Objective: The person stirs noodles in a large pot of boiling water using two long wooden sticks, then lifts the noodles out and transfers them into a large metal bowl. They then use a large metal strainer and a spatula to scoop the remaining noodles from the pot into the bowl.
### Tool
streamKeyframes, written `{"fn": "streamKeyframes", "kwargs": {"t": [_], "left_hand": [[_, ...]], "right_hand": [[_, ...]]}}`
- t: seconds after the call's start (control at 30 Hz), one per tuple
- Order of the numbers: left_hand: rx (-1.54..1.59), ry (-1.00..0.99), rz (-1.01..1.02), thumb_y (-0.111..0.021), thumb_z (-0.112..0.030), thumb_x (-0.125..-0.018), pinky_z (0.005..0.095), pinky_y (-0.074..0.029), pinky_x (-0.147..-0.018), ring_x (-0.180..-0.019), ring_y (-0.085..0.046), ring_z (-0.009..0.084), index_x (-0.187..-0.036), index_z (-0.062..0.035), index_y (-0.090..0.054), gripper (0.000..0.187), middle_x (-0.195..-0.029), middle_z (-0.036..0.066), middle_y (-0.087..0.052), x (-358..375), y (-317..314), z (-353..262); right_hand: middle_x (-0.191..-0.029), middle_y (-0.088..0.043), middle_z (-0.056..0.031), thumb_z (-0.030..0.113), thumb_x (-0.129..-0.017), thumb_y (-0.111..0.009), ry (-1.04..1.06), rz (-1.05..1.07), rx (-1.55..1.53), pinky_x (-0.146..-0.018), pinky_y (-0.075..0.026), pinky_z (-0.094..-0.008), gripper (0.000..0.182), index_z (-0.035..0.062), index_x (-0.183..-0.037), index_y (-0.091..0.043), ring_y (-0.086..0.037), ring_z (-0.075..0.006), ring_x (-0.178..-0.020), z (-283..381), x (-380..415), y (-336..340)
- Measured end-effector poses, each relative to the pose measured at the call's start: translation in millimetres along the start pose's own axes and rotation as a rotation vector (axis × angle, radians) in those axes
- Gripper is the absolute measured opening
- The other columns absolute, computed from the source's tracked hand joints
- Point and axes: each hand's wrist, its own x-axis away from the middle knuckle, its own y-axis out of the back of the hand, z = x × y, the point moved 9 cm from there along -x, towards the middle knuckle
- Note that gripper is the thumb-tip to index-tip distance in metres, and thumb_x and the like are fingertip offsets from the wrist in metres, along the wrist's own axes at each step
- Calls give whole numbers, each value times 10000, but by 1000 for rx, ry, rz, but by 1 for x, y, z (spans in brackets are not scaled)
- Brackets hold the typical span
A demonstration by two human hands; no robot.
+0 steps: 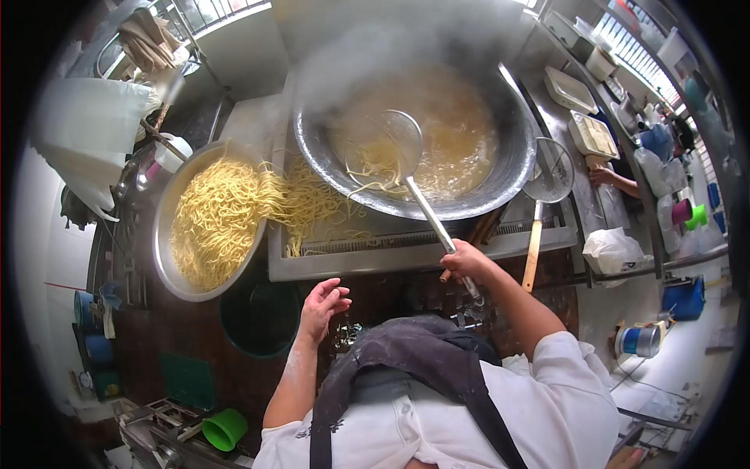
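My right hand (467,261) is wrapped round the metal handle of a round mesh strainer (401,141). The strainer's head is over the left part of a large steaming wok (516,184), with yellow noodles in and under it. Brownish liquid bubbles in the wok. My left hand (323,307) is raised before the stove's front edge, fingers apart and slightly curled, holding nothing. A big metal bowl (162,234) heaped with yellow noodles (219,223) stands to the left. More noodles spill from its rim onto the steel stove top (351,254).
A second strainer (548,173) with a wooden handle rests right of the wok. Farther right are trays (594,137), a white plastic bag (613,250) and another person's hand (603,176). Dark tub (258,313) and green bucket (224,429) stand low on the left. Steam veils the back.
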Motion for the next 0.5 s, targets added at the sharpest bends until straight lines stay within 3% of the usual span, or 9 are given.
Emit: {"fn": "streamKeyframes", "kwargs": {"t": [0.13, 0.17, 0.2, 0.27, 0.3, 0.43, 0.5], "left_hand": [[-9, -23, 43, -614, -174, -979, 336, -549, -845, -891, -675, 186, -1309, -26, -518, 374, -1114, 111, -663, 3, -9, -4], [-15, -31, 55, -613, -174, -979, 333, -549, -843, -888, -674, 184, -1308, -26, -520, 372, -1113, 111, -664, 2, -13, -6], [-18, -36, 58, -618, -180, -978, 330, -549, -840, -886, -672, 180, -1305, -28, -524, 372, -1109, 109, -664, 0, -17, -8], [-35, -33, 70, -626, -191, -976, 325, -549, -834, -881, -669, 170, -1298, -31, -532, 372, -1102, 106, -666, -4, -24, -10], [-44, -23, 78, -630, -197, -975, 322, -548, -831, -879, -667, 165, -1295, -33, -536, 372, -1099, 104, -667, -5, -27, -9], [-117, 18, 44, -638, -208, -968, 308, -545, -825, -834, -655, 146, -1290, -20, -546, 384, -1080, 95, -671, -14, -29, -4], [-131, 21, 13, -613, -195, -979, 299, -552, -782, -797, -651, 137, -1290, -28, -550, 359, -1058, 93, -666, -18, -26, -7]], "right_hand": [[-643, -463, -5, 107, -896, -635, 100, -15, 153, -400, -420, -305, 304, 26, -1150, -488, -490, -119, -472, 56, 13, -62], [-694, -552, -79, 166, -879, -660, 81, 57, 65, -468, -472, -344, 316, 6, -1104, -504, -562, -182, -546, 59, 10, -83], [-779, -637, -175, 184, -891, -651, 239, -18, 361, -589, -522, -426, 348, -16, -1131, -498, -656, -287, -682, 81, 8, -100], [-872, -650, -295, 174, -882, -608, 465, -42, 487, -749, -507, -516, 329, -55, -1086, -487, -656, -455, -850, 123, 14, -143], [-869, -642, -310, 157, -863, -602, 573, -46, 534, -741, -499, -529, 301, -48, -1051, -487, -640, -480, -869, 130, -1, -162], [-871, -671, -269, 55, -851, -553, 739, -197, 778, -731, -520, -537, 206, -3, -1038, -492, -665, -447, -841, 165, -30, -177], [-872, -688, -232, 76, -859, -579, 669, -304, 775, -715, -547, -511, 298, -4, -1137, -509, -682, -415, -820, 150, -48, -136]]}}
